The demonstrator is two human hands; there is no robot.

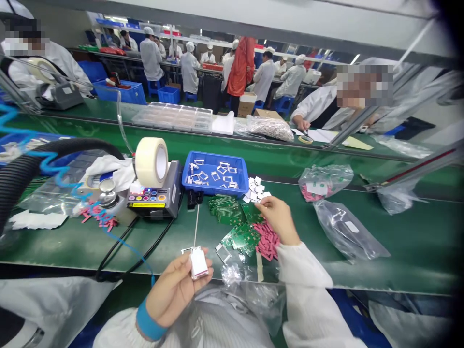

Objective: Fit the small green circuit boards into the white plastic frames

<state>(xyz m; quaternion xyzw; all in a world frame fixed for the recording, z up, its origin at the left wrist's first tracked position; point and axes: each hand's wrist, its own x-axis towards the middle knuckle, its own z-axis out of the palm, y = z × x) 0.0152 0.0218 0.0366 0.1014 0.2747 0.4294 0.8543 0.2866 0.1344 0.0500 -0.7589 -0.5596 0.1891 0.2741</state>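
My left hand (174, 290) is near the belt's front edge, holding a small white rectangular piece with a pink edge (199, 263) between fingers and thumb. My right hand (279, 220) is over the pile, its pinched fingertips just above green circuit boards (242, 237) and next to pink foam strips (267, 240). I cannot tell whether those fingertips hold anything. Small white pieces (255, 188) lie just beyond them. A stack of green boards (224, 209) is to the left. A blue plastic tray (217, 155) holds several metal frames.
A tape dispenser (154, 203) with a wide tape roll (151, 162) stands left of the tray. A black corrugated hose (25, 164) curves at far left. Plastic bags (344, 229) lie on the right of the green belt. A co-worker sits across the belt.
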